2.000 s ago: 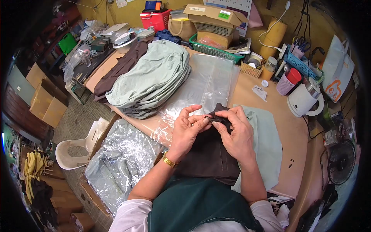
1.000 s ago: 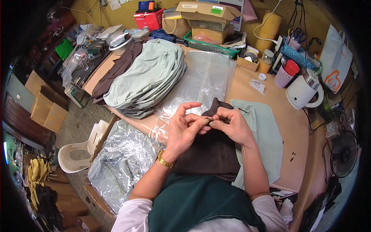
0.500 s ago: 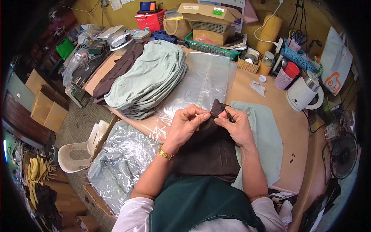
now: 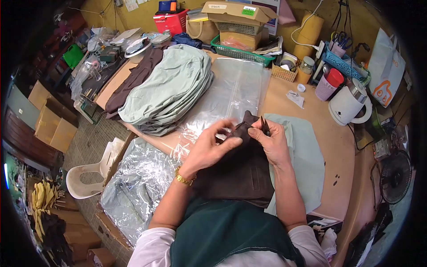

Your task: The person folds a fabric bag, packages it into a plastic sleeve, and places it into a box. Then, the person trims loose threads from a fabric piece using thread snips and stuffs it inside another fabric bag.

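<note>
A dark brown garment (image 4: 233, 178) lies over the near edge of the table in front of me, one pointed corner of it lifted. My right hand (image 4: 275, 144) pinches that corner between thumb and fingers. Small dark thread snips (image 4: 265, 126) stick up out of the same hand, blades pointing upward. At the left side of the corner is my left hand (image 4: 212, 147), its thumb and fingers apart and the fingertips blurred. Whether it touches the cloth I cannot tell. Pale green cloth (image 4: 307, 164) lies flat to the right, partly under the brown garment.
Folded pale green garments (image 4: 167, 89) are piled at the left beside brown cloth (image 4: 133, 82). Clear plastic bags (image 4: 238, 82) lie beyond my hands. Plastic-wrapped clothing (image 4: 138, 187) is at the near left. A white kettle (image 4: 349, 104) and a fan (image 4: 396, 178) stand at the right.
My left thumb and fingers have come apart from their pinch, and the hand has moved slightly left and down. My right hand keeps the corner, and the snips now show more upright.
</note>
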The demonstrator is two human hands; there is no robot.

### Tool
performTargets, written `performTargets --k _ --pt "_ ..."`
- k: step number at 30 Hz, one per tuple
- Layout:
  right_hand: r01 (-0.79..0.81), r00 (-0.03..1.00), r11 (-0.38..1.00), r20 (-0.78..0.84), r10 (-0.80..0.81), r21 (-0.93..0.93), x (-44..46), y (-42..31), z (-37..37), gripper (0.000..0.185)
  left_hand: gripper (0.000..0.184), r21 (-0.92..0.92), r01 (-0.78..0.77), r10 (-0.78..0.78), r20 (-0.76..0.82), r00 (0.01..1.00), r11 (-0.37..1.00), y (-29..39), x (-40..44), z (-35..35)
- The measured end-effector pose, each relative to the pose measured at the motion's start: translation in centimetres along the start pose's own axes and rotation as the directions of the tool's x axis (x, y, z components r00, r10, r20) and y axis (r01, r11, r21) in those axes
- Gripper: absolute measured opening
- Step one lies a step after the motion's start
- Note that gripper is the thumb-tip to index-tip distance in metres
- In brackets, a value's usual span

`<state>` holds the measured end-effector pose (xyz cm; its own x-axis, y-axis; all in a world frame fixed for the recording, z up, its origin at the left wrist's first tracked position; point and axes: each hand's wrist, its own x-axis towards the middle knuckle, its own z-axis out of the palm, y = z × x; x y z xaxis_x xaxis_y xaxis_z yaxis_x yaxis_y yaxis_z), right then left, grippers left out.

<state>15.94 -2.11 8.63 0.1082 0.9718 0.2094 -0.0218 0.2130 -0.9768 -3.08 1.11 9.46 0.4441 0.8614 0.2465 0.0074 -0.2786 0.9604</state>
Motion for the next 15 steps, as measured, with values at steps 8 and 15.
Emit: performTargets --k 8,15 --pt "0.012 0.994 0.996 -0.106 -0.021 -0.083 0.0 -0.1 -1.4 0.016 0.012 0.143 0.107 -0.102 -0.042 0.994 0.984 -0.9 -0.3 -3.5" --pt "0.040 0.994 0.980 -0.093 -0.059 -0.197 0.2 -0.2 -0.7 0.017 0.014 -0.500 0.265 -0.241 0.115 0.964 0.824 -1.2 -0.9 -3.3"
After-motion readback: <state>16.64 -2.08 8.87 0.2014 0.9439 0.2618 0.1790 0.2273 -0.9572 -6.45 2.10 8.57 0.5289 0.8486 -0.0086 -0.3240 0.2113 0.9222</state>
